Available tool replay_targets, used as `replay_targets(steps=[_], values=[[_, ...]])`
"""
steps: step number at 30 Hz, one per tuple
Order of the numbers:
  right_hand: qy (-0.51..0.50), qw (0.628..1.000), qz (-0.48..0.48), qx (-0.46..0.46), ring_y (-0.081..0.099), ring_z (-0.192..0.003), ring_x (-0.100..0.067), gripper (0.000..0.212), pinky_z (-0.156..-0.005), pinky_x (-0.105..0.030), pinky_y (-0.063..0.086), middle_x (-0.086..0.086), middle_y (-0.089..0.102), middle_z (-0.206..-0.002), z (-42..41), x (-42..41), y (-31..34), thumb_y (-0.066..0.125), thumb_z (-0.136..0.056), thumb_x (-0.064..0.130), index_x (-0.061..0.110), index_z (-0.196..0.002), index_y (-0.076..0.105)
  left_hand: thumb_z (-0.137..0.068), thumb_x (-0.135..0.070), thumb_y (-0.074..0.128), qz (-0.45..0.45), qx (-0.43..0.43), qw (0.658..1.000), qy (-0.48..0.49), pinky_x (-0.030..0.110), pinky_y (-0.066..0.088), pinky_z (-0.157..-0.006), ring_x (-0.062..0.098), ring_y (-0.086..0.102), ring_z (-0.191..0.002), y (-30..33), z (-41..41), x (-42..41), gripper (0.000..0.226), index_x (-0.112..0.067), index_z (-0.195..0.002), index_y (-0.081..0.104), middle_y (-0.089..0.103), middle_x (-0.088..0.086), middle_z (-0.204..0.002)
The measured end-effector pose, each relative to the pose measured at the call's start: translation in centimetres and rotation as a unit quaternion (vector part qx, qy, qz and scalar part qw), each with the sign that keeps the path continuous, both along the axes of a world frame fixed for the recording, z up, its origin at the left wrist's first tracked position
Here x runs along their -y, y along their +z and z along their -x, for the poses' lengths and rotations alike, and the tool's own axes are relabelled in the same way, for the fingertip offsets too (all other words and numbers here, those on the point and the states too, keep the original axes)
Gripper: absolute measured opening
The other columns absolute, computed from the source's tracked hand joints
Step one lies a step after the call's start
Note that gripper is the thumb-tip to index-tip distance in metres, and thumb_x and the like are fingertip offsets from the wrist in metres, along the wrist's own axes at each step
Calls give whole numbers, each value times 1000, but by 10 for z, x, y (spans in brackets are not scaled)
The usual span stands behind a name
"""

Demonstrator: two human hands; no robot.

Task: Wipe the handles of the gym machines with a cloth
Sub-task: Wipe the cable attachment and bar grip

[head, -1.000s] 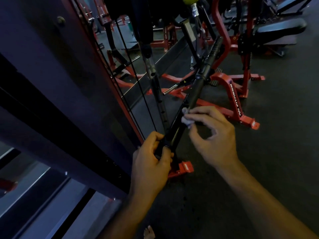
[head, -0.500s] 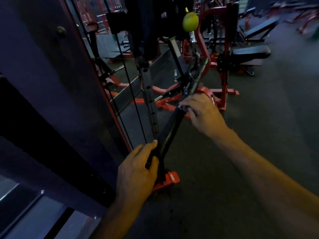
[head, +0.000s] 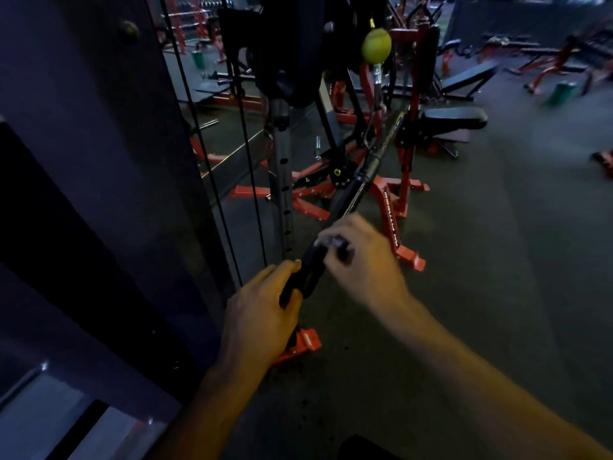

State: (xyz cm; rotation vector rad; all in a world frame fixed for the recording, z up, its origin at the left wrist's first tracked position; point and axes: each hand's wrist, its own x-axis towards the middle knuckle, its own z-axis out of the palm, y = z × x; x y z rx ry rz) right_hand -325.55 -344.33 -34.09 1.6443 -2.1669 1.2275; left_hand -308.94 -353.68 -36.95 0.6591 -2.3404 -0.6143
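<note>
A long black bar handle [head: 351, 194] slants up and away from the person, from low in the middle of the view toward the red machines behind it. The left hand [head: 262, 313] holds the near end of the bar, with its fingers and thumb curled round it. The right hand [head: 361, 257] is a little higher on the bar, and its fingers pinch a small pale cloth [head: 333, 242] against it. The cloth is blurry and mostly hidden by the hand. A red machine leg [head: 391, 210] just behind the bar has white letters down its side, but they are too blurry to read. A yellow-green ball [head: 376, 46] hangs above the far end of the bar. Two thin black cables [head: 248, 161] run down on the left, next to a tall dark panel [head: 99, 161]. A black padded seat [head: 454, 116] sits farther back on the dark floor [head: 497, 260]. Half a second ago the right hand was wrapped round the bar much farther up. Now it has slid down close to the left hand, and the cloth shows a bit again.
</note>
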Motion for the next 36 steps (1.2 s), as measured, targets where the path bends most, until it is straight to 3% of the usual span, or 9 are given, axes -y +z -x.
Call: replay_targets(steps=[4, 7, 12, 16, 22, 24, 26, 30, 36], values=[[97, 992, -25, -72, 58, -98, -14, 21, -88, -24, 51, -3, 57, -108, -29, -4, -8, 64, -91, 13, 7, -110, 70, -92, -18, 71, -5, 7, 1000, -21, 24, 43, -57, 7, 58, -73, 0, -3, 7, 22, -33, -105, 62, 56, -19, -90], [112, 985, -28, -128, 59, -99, -15, 25, -90, -25, 52, -6, 57, -110, -13, 1, -1, 57, -94, 18, 6, -112, 70, -89, -16, 73, -26, 6, 999, -20, 22, 44, -58, 4, 57, -73, -1, -4, 13, 24, -33, -101, 63, 56, -20, -87], [3, 985, -47, -168, 57, -98, -16, 21, -89, -32, 54, -4, 54, -112, 68, 23, 14, 58, -95, 14, 12, -111, 71, -86, -11, 76, -39, 11, 999, -16, 6, 39, -69, -2, 59, -82, 1, 0, 23, 40, -33, -119, 71, 59, -25, -98], [-100, 987, -29, -124, 57, -98, -23, 22, -91, -39, 51, -8, 54, -108, 122, 34, 19, 58, -94, 2, 6, -111, 72, -87, -15, 75, -62, 8, 998, -15, 7, 39, -68, -8, 58, -78, 6, 0, 27, 37, -35, -118, 71, 60, -28, -94], [-161, 987, 18, 4, 59, -100, -15, 17, -87, -22, 45, 8, 51, -105, 102, 35, 8, 62, -97, 11, 11, -112, 70, -92, -19, 70, -86, 21, 996, -29, 14, 43, -63, -3, 62, -78, 8, -4, 30, 34, -40, -119, 66, 63, -21, -91], [-142, 986, 35, 73, 61, -91, -2, 16, -84, -23, 55, 9, 55, -109, 79, 31, 6, 62, -97, 12, 15, -111, 68, -94, -17, 68, -89, 30, 995, -34, 15, 45, -61, -1, 63, -76, 7, -5, 31, 34, -38, -120, 65, 66, -19, -91], [-99, 987, 38, 120, 61, -88, 4, 18, -79, -12, 53, 5, 56, -112, 47, 26, 4, 61, -96, 8, 16, -111, 68, -95, -13, 66, -106, 32, 993, -40, 22, 53, -59, 1, 66, -71, 8, -6, 33, 33, -37, -118, 64, 69, -15, -89], [-32, 995, 22, 90, 58, -94, 2, 20, -81, -11, 50, 8, 53, -113, -20, 18, -6, 61, -96, 6, 16, -112, 68, -95, -9, 64, -116, 36, 992, -36, 39, 59, -60, 6, 69, -67, 7, -6, 42, 33, -39, -109, 63, 71, -10, -83], [36, 998, 33, 43, 52, -96, 0, 18, -83, -9, 46, 6, 52, -111, -70, 17, -24, 61, -97, 8, 10, -113, 69, -95, -8, 66, -126, 21, 990, -63, 16, 44, -53, 1, 65, -69, 10, -8, 47, 22, -30, -99, 66, 67, -19, -73]])
